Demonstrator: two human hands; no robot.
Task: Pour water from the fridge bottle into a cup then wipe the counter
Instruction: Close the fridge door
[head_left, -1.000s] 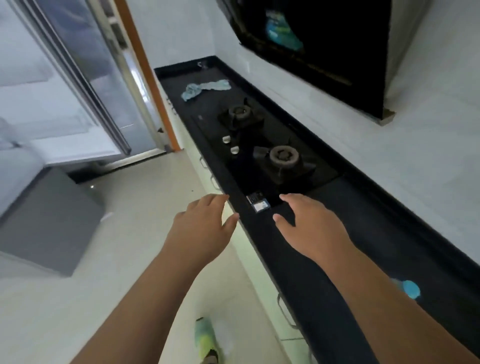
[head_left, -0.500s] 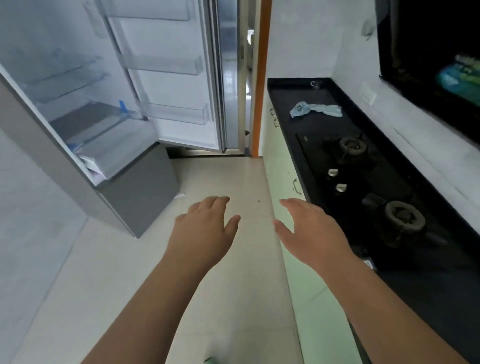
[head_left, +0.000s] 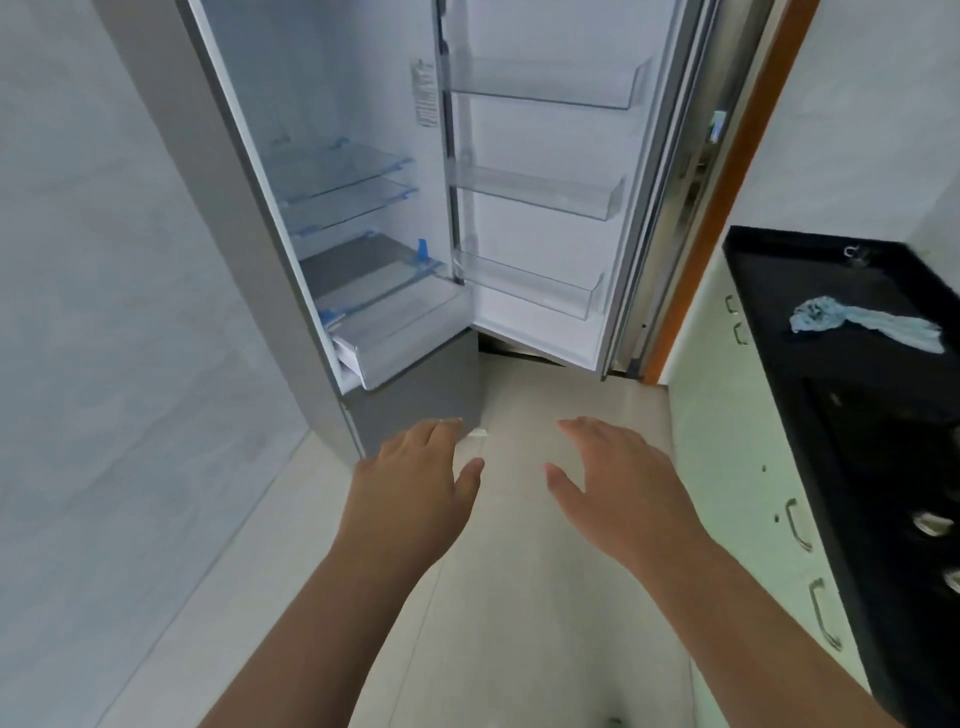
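Your two hands are out in front of you over the floor, the left hand (head_left: 415, 480) beside the right hand (head_left: 623, 483), apart and holding nothing. Ahead on your left stands the tall grey fridge (head_left: 249, 218), its door (head_left: 545, 218) swung open to the right. On your right runs the long black counter (head_left: 779, 291), with the crumpled pale blue cloth (head_left: 862, 325) lying on it.

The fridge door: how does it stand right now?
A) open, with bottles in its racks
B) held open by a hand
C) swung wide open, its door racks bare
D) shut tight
C: the fridge door stands wide open with see-through racks that hold nothing visible, and the left hand and right hand touch nothing.
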